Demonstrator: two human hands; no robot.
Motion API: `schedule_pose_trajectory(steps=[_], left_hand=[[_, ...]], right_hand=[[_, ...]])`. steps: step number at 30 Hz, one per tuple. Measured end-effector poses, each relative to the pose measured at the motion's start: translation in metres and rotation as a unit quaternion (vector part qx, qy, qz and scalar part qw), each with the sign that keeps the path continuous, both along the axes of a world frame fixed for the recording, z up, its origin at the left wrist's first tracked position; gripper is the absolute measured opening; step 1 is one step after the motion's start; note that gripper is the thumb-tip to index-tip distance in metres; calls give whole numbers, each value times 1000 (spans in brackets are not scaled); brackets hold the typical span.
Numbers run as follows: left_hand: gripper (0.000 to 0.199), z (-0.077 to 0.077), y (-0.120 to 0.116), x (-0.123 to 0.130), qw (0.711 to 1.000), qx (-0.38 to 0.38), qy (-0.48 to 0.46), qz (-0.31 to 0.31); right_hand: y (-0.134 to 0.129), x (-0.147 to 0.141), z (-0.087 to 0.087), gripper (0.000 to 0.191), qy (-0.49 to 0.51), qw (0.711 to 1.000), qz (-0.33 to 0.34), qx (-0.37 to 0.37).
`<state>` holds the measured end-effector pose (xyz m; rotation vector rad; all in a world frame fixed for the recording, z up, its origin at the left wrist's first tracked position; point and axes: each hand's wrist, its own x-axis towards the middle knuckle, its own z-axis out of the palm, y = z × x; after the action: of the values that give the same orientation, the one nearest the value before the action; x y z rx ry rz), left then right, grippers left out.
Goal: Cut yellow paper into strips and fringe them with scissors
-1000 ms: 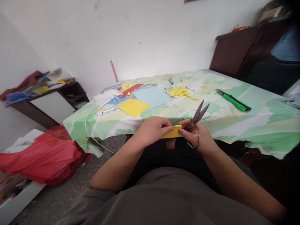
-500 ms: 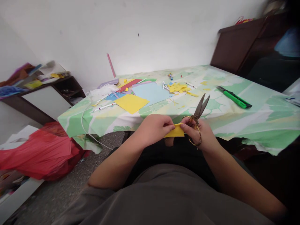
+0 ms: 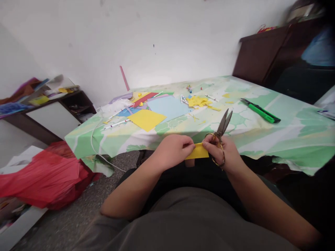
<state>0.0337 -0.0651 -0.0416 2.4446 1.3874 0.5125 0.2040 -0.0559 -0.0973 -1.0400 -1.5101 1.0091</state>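
Beyond the scissors (image 3: 219,134), scraps (image 3: 199,101) lie on the tablecloth (image 3: 295,139) between paper sheets (image 3: 169,107) left and a cutter (image 3: 262,112) right.

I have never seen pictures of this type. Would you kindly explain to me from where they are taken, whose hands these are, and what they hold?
There is no machine here: you see a person's own two bare hands. One camera, worn on that person's head, looks forward and down, so the arms enter from below.

The left hand pinches a small yellow piece. The right hand grips its other end and also carries scissors, with the blades pointing away from the body, slightly apart.

On the table, under a patterned cloth, lie a yellow sheet, a light blue sheet, yellow scraps and a green cutter.
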Motion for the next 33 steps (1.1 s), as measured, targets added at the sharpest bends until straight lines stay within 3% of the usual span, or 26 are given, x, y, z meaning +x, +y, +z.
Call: schedule_pose_trajectory(steps=[8,12,15,17,20,23,27,30,33], left_hand=[[28,-6,5,6,998,-24,4,-63],[28,-3,6,4,998,-21,2,-61],[26,3,6,0,998,-31,-53,-30],[23,8,7,-3,993,-48,-112,6],[21,12,6,-7,975,-101,-197,31],[22,11,4,-8,949,-161,-269,12],[25,8,0,-5,938,-177,-297,-14],[27,11,-3,-5,935,-180,-305,-19],[27,15,-7,-8,929,-176,-326,-16]], right_hand=[[1,-4,-3,15,-44,999,23,-7],[3,3,2,17,-97,995,34,4],[8,18,13,22,-207,977,40,38],[12,31,24,27,-318,942,-24,100],[13,49,41,36,-480,853,-113,173],[5,61,59,38,-578,768,-141,236],[-8,68,81,37,-642,681,-153,316],[-12,69,92,38,-662,652,-155,336],[-13,70,98,40,-663,654,-157,329]])
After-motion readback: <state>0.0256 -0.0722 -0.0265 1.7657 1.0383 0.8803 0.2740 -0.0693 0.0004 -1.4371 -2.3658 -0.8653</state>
